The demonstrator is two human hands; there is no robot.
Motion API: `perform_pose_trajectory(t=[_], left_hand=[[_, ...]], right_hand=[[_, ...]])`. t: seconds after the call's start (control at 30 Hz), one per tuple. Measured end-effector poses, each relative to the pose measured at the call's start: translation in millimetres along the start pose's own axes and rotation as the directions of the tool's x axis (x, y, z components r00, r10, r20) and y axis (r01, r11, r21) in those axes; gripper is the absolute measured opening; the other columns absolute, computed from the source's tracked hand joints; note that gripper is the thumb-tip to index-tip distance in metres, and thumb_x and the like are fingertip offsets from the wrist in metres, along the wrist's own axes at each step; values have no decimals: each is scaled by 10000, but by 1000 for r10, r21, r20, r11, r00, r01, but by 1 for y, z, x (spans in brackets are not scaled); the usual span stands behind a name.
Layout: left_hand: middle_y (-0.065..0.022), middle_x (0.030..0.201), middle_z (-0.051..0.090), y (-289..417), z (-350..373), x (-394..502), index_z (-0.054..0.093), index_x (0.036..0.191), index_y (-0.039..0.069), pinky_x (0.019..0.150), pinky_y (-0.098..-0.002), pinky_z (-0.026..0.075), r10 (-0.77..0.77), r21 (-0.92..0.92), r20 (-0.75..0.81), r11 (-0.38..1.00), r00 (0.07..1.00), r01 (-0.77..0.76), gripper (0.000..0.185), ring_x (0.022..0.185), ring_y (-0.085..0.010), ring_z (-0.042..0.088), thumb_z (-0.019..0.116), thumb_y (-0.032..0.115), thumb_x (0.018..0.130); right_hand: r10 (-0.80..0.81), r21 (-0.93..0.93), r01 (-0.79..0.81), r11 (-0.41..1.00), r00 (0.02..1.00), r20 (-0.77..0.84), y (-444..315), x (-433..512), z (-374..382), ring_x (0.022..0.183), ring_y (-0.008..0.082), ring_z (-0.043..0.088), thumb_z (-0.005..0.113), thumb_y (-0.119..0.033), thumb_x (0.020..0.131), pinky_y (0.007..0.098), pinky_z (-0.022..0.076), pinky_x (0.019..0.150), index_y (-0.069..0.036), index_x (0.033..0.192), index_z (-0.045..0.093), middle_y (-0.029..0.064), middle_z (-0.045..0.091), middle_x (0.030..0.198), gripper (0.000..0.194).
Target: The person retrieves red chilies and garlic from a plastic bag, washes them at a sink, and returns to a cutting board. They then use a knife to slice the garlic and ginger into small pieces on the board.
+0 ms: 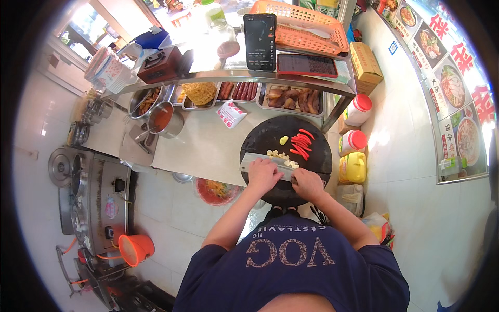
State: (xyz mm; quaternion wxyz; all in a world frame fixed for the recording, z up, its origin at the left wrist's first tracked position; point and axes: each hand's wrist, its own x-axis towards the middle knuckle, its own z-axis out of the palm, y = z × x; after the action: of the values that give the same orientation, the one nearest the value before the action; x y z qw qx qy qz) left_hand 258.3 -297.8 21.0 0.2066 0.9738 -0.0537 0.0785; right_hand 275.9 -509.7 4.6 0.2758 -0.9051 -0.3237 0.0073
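Observation:
A cleaver [255, 163] lies across the near half of a round black chopping board [259, 136], its broad blade pointing left. My right hand [308, 183] is closed around its handle. On the blade rests my left hand [264, 173], with its fingers bent near the middle; whether it grips the blade or only presses on it, I cannot tell. Several peeled garlic cloves [276, 153] lie along the blade's far edge. Beyond them are a pale yellow-green piece, perhaps ginger [284, 140], and a group of red chillies [302, 143].
Behind the board, trays of meat [292, 99] and sausages [245, 91] sit below a metal shelf [218, 78]. A pot of red sauce [171, 121] stands left on the counter. Lidded tubs [353, 142] line the right wall. An orange bucket [136, 249] is at lower left.

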Motion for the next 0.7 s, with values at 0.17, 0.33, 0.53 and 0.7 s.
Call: perform_pose_trajectory(t=[0.17,0.33,0.53,0.7], left_hand=[[-66,927,676,-2,34,30,740,790,117,856,-448,512,-17,-7,220,1000,975,19,236,1012,-296,616,794,346,789],[-81,970,666,-11,34,55,738,844,107,885,-441,509,-86,-33,167,995,982,93,288,1002,-311,613,777,390,812],[-84,1013,620,0,20,52,700,858,128,914,-466,464,74,36,265,996,961,-87,312,1090,-308,573,810,412,787],[-107,941,631,-28,20,75,699,860,102,853,-454,494,11,26,33,1000,999,-11,223,982,-322,608,782,306,832]], right_hand=[[-145,-18,145,989,989,-13,-2,-2,11,794,315,658,701,-128,762,448,530,687,-73,868,557,104,620,830,187],[-211,-27,210,977,974,-82,-7,0,14,725,306,637,691,-120,779,436,517,639,-87,832,566,93,598,768,139],[-159,-51,159,986,987,-11,-7,-1,10,807,302,661,693,-141,772,438,531,683,-81,877,550,91,619,830,187],[-125,-11,126,992,988,87,-9,-2,6,814,328,670,669,-157,810,457,534,705,-82,899,553,102,641,854,165]])
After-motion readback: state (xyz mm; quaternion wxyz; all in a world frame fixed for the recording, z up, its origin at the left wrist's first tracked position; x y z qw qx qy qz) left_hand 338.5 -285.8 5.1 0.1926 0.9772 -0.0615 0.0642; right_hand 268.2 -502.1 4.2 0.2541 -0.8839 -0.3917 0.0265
